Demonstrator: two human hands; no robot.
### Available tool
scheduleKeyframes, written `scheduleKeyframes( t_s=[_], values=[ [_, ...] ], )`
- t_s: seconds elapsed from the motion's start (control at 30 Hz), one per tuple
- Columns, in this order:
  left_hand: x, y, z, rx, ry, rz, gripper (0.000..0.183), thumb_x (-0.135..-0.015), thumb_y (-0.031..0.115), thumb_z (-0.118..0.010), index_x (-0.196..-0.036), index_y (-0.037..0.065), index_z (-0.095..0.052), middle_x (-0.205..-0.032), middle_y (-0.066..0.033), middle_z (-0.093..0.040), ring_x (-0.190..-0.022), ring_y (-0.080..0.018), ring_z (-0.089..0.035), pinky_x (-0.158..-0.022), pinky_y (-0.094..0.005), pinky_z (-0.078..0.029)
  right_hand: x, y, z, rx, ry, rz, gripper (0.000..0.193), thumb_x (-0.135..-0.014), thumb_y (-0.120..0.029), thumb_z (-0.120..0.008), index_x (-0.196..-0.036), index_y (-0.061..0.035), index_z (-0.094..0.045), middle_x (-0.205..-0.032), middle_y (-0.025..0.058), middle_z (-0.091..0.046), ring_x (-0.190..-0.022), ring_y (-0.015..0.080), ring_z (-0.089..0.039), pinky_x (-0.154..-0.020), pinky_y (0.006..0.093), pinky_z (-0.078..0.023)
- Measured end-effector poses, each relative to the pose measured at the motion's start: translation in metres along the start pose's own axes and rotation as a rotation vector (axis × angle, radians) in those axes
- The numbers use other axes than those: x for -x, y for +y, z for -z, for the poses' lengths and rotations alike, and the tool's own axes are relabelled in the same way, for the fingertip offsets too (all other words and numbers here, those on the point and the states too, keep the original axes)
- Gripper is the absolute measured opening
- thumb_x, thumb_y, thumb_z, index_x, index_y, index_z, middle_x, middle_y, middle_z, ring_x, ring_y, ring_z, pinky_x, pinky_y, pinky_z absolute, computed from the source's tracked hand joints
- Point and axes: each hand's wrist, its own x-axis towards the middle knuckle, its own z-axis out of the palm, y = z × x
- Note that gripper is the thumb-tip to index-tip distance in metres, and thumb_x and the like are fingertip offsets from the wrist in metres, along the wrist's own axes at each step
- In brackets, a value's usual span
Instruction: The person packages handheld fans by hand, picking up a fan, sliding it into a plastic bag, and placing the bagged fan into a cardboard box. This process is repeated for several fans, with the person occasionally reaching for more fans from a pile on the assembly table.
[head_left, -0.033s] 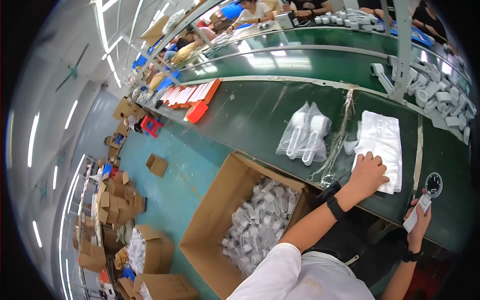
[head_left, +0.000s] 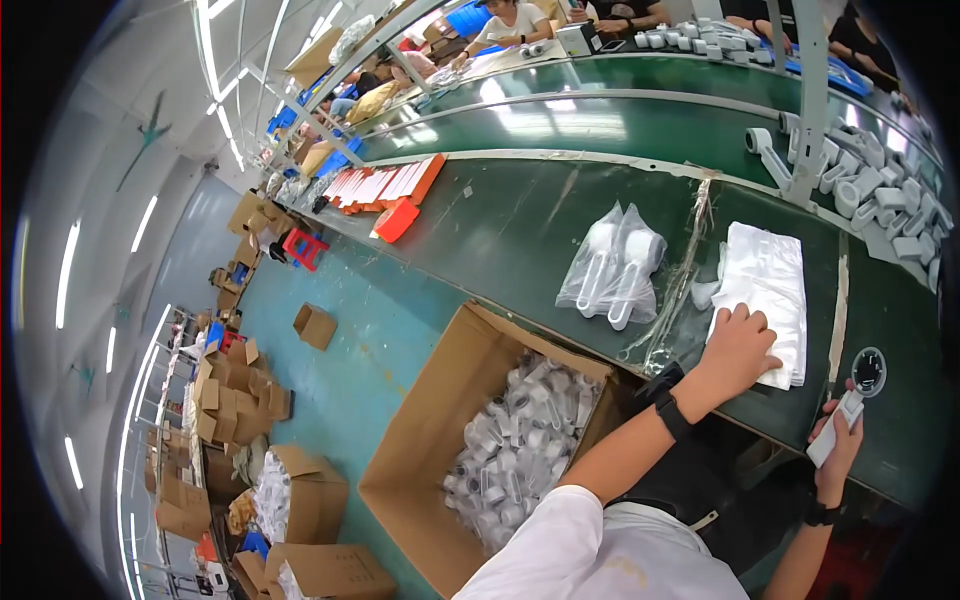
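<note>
My right hand [head_left: 838, 448], at the right edge of the bench, is closed round the white handle of a magnifying glass [head_left: 868, 372]. Its round, dark-looking lens points up and away from me. My left hand [head_left: 738, 350] rests on a stack of white plastic bags [head_left: 762, 265], its fingers slightly bent and apart, pressing on the near part of the stack. Left of the stack lie two bagged white magnifying glasses [head_left: 612, 268], side by side on the green bench [head_left: 500, 240].
An open cardboard box [head_left: 415, 470] full of bagged pieces stands left of me, below the bench edge. Loose white magnifying glasses [head_left: 880, 190] are heaped at the far right, behind a metal post [head_left: 808, 110]. Orange boxes [head_left: 385, 187] lie far left. People sit across the conveyor [head_left: 560, 120].
</note>
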Motion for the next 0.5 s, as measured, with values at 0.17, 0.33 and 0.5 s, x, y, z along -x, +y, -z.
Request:
scheduleKeyframes(
  t_s=[0.17,0.33,0.5],
  values=[
    [0.011,-0.013,0.0,-0.093,-0.091,0.004,0.014,-0.078,0.023,-0.07,-0.077,0.009,-0.066,-0.085,-0.0034,-0.057,-0.088,-0.0244,-0.049,-0.08,-0.0392,-0.035,-0.004,0.005,-0.01,-0.001,-0.039,-0.011,0.05,-0.094,-0.012,-0.051,-0.141,-0.0052,-0.037,-0.093,0.0047,-0.056,-0.057,0.0084,-0.052,-0.047,0.0223,-0.045],
    [0.001,-0.01,-0.002,-0.018,0.01,0.002,0.004,-0.08,0.013,-0.065,-0.078,0.009,-0.065,-0.079,-0.0037,-0.057,-0.084,-0.0244,-0.051,-0.078,-0.0379,-0.036,-0.005,0.004,-0.004,0.019,-0.029,-0.004,0.049,-0.095,-0.011,-0.05,-0.142,-0.0062,-0.037,-0.093,0.0044,-0.055,-0.058,0.0081,-0.052,-0.048,0.0225,-0.045],
    [0.003,-0.011,-0.007,0.041,0.062,0.007,0.009,-0.08,0.009,-0.063,-0.089,0.008,-0.064,-0.08,-0.0042,-0.059,-0.083,-0.025,-0.052,-0.076,-0.0376,-0.037,-0.004,0.007,-0.001,0.032,-0.008,0.001,0.049,-0.095,-0.012,-0.05,-0.142,-0.0062,-0.037,-0.094,0.0045,-0.056,-0.058,0.0079,-0.052,-0.048,0.0225,-0.044]
  ],
)
